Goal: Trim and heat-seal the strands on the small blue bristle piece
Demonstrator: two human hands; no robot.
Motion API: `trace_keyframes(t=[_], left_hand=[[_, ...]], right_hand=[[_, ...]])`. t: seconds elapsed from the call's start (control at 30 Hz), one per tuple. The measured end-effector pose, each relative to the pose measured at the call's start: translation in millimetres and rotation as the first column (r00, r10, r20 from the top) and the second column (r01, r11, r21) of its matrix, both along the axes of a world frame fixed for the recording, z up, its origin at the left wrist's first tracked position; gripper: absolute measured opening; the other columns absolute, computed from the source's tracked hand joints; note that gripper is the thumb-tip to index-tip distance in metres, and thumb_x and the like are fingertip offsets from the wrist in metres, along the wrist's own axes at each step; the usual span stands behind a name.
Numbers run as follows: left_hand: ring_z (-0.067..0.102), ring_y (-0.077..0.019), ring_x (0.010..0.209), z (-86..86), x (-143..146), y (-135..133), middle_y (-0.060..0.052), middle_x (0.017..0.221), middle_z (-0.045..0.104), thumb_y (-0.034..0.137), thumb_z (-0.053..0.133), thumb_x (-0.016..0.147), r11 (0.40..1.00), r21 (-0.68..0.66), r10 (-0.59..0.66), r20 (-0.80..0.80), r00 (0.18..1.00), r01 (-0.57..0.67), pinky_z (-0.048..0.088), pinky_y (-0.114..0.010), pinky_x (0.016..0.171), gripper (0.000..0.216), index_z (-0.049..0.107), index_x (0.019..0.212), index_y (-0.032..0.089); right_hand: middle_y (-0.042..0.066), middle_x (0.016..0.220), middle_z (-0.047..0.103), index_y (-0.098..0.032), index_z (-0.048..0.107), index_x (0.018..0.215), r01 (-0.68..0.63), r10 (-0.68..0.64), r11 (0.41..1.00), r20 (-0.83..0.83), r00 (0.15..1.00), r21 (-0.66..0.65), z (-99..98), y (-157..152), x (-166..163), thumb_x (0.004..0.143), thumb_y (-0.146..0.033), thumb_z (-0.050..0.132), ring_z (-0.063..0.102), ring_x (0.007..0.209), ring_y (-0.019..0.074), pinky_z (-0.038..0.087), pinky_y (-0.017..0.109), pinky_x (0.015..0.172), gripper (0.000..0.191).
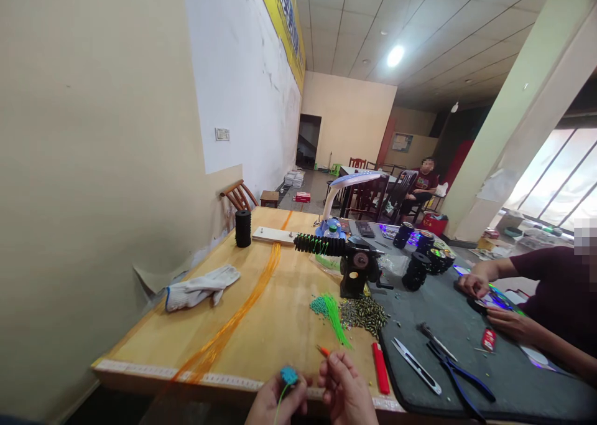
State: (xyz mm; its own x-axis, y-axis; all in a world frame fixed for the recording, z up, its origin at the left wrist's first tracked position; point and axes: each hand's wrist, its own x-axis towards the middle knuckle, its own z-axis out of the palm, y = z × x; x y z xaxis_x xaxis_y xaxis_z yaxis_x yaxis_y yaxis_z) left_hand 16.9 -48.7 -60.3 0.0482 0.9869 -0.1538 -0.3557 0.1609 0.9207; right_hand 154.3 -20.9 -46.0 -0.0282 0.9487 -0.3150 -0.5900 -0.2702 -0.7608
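- Left hand (275, 401) low at the near edge of the tabletop (280, 338), grip pinched shut on a teal tuft (288, 375), with a green strand (280, 403) trailing down from it. Held up off the wood, probably to keep that strand from snagging.
- Right hand (346, 392) just beside it, grip pressed together on a thin orange-tipped strand (323, 350), tip poking up and left, near the tuft. Kept this close together, seemingly for fiddly two-handed work right under the eyes.
- Red lighter (380, 369) parked just right of the right hand, along the edge of the dark mat (466, 331). Easy grab without looking, by the look of it.
- Loose green strands (336, 316), teal beads (319, 305) and a dark bead heap (364, 314) piled straight ahead, between the hands and the black vise (357, 269). Kept in separate heaps by colour, likely for quick picking.
- Snips (416, 366) and pliers (459, 378) flat on the mat, off to the right, out from under the working hands.
- Long orange strands (242, 313) laid out straight along the wood, presumably to stay untangled. White glove (201, 288) dumped far left, well out of the way.
- Over on the right, a co-worker's hands (473, 285) on something shiny on the mat, well apart from all of the above.
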Motion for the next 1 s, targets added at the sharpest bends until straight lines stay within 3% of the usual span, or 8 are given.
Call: trace_keyframes(t=[0.1, 0.17, 0.37, 0.57, 0.73, 0.87, 1.0], left_hand=[[0.025, 0.0, 0.032, -1.7, -8, 3, 0.002, 0.054, 0.06, 0.059, 0.077, 0.055, 0.986, -0.165, -0.005, 0.062, 0.998, 0.016, 0.009, -0.018, 0.036, 0.054, 0.066, 0.083, 0.015], [0.021, 0.0014, 0.03, -3.1, -10, 5, 0.004, 0.051, 0.057, 0.059, 0.078, 0.053, 0.972, -0.231, -0.02, 0.131, 0.991, 0.05, 0.004, -0.019, 0.035, 0.054, 0.064, 0.081, 0.014], [0.025, 0.0001, 0.033, -1.1, -9, 5, 0.007, 0.046, 0.052, 0.051, 0.084, 0.048, 0.956, -0.282, -0.006, 0.245, 0.97, 0.077, 0.004, -0.017, 0.035, 0.052, 0.055, 0.073, 0.016], [0.041, -0.0027, 0.043, -0.8, -7, 2, 0.006, 0.055, 0.053, 0.039, 0.087, 0.048, 0.966, -0.259, 0.059, 0.26, 0.964, 0.011, 0.009, -0.014, 0.036, 0.048, 0.061, 0.081, 0.015], [0.043, -0.0044, 0.046, -4.2, -9, 3, 0.005, 0.058, 0.053, 0.037, 0.087, 0.051, 0.965, -0.259, 0.048, 0.278, 0.959, 0.027, 0.015, -0.014, 0.037, 0.049, 0.064, 0.088, 0.015], [0.048, -0.0065, 0.054, 1.6, -10, 3, 0.004, 0.067, 0.056, 0.033, 0.087, 0.052, 0.974, -0.224, 0.033, 0.322, 0.946, 0.042, 0.033, -0.017, 0.046, 0.047, 0.066, 0.089, 0.015], [0.047, -0.0065, 0.055, 9.4, -12, 2, 0.004, 0.065, 0.055, 0.032, 0.086, 0.056, 0.979, -0.189, -0.009, 0.326, 0.945, 0.074, 0.035, -0.019, 0.051, 0.044, 0.066, 0.091, 0.014]], right_hand=[[-0.011, 0.042, 0.049, -0.019, 0.047, 0.071, -0.137, 0.133, 0.99, 0.119, 0.984, 0.033, -4.1, -4, 1, 0.049, -0.056, 0.082, 0.033, 0.029, 0.0009, 0.018, 0.011, 0.03, 0.056], [-0.012, 0.039, 0.043, -0.019, 0.046, 0.067, -0.233, 0.215, 0.971, 0.236, 0.948, 0.048, -6.5, -10, -1, 0.053, -0.061, 0.077, 0.024, 0.029, 0.0, 0.012, 0.014, 0.031, 0.054], [-0.009, 0.044, 0.04, -0.016, 0.048, 0.06, -0.331, 0.27, 0.936, 0.356, 0.895, 0.122, -8.6, -26, -15, 0.055, -0.066, 0.073, 0.027, 0.041, 0.0029, 0.016, 0.019, 0.042, 0.056], [-0.008, 0.048, 0.043, -0.018, 0.047, 0.062, -0.401, 0.343, 0.908, 0.338, 0.876, 0.118, -14.9, -25, -17, 0.065, -0.053, 0.07, 0.029, 0.043, 0.0045, 0.016, 0.02, 0.045, 0.042], [-0.008, 0.049, 0.045, -0.018, 0.046, 0.061, -0.427, 0.382, 0.901, 0.329, 0.864, 0.075, -13.7, -25, -18, 0.065, -0.033, 0.061, 0.028, 0.04, 0.0036, 0.015, 0.019, 0.042, 0.022], [-0.01, 0.043, 0.039, -0.018, 0.048, 0.06, -0.47, 0.436, 0.882, 0.343, 0.832, 0.019, -7.8, -24, -18, 0.065, -0.031, 0.057, 0.025, 0.036, 0.003, 0.012, 0.019, 0.039, 0.016], [-0.011, 0.039, 0.036, -0.018, 0.049, 0.06, -0.505, 0.483, 0.863, 0.343, 0.806, -0.027, -5.9, -21, -17, 0.065, -0.03, 0.056, 0.024, 0.032, 0.0028, 0.012, 0.018, 0.037, 0.015]])
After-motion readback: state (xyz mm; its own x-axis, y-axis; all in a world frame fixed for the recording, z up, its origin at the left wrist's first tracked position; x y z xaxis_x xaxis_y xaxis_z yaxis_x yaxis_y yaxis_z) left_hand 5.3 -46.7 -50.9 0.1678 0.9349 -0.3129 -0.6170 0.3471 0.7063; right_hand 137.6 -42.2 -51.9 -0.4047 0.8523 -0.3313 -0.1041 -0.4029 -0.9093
